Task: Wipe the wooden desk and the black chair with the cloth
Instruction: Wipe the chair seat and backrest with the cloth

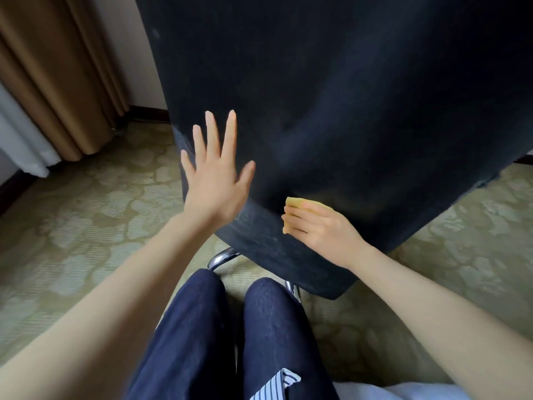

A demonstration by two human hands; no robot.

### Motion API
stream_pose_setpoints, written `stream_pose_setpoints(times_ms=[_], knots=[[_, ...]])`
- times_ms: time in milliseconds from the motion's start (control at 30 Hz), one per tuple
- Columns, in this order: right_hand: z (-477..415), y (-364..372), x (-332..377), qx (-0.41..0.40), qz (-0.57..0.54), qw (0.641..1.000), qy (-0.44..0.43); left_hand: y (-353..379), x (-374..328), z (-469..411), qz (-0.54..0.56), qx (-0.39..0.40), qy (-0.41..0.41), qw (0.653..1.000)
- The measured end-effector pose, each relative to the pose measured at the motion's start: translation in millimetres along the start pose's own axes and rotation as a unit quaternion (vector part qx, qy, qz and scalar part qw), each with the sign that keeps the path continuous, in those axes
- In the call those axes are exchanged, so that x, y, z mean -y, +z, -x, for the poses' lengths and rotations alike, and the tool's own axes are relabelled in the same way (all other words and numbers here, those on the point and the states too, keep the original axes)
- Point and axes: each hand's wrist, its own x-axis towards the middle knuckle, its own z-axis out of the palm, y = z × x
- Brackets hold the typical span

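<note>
Left hand (pixel 215 180) flat with fingers spread on the black chair (pixel 346 111) back, right hand (pixel 320 226) pressing a soft, light yellow cloth (pixel 294 203), best held bunched under curled fingers.

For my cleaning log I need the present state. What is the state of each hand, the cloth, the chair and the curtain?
left hand: open, fingers straight and spread, flat on the chair.
right hand: holds the cloth, presses it on the chair.
cloth: folded small, mostly under the right hand.
chair: pale smudges near its lower edge.
curtain: hangs in folds down to the floor.
</note>
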Motion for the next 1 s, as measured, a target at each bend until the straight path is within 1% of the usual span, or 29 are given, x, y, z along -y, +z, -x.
stream_pose_setpoints(times_ms=[33,100,200,267,433,533,633,700,767,867,933,1000], knots=[[4.1,-5.0,-3.8,-0.008,0.035,0.999,-0.029,1.8,-0.7,-1.4,0.008,0.001,0.0,1.0],[19.8,-13.1,-15.6,-0.034,0.092,0.993,-0.058,6.6,-1.7,-3.9,0.024,0.007,-0.005,1.0],[41.8,-30.0,-29.3,-0.027,0.13,0.989,-0.058,14.5,-2.9,-3.3,0.03,0.016,-0.002,0.999],[47.6,-42.8,-37.3,-0.036,0.154,0.986,-0.047,19.9,-6.5,0.3,0.032,0.016,0.019,0.999],[18.9,-92.1,-55.5,-0.104,0.227,0.965,-0.082,24.6,-7.2,14.2,0.051,0.005,0.093,0.994],[-14.1,-111.5,-57.1,-0.157,0.253,0.95,-0.095,19.8,0.9,17.1,0.04,-0.005,0.113,0.993],[-55.0,-111.8,-48.8,-0.23,0.255,0.935,-0.093,13.6,10.1,17.8,0.031,-0.022,0.122,0.992],[-84.2,-101.1,-38.5,-0.276,0.24,0.928,-0.078,9.0,20.4,18.2,0.032,-0.036,0.105,0.993],[-109.3,-85.3,-25.6,-0.292,0.224,0.929,-0.049,5.2,30.6,18.9,0.036,-0.045,0.081,0.995],[-141.9,-50.4,-9.2,-0.28,0.182,0.942,-0.029,2.8,48.6,20.2,0.023,-0.038,0.044,0.998],[-156.0,-22.6,2.2,-0.251,0.129,0.959,-0.01,1.8,57.4,21.9,0.023,-0.029,0.019,0.999],[-160.2,6.1,12.0,-0.208,0.1,0.973,0.004,1.9,63.3,22.8,0.021,-0.022,0.001,1.0]])
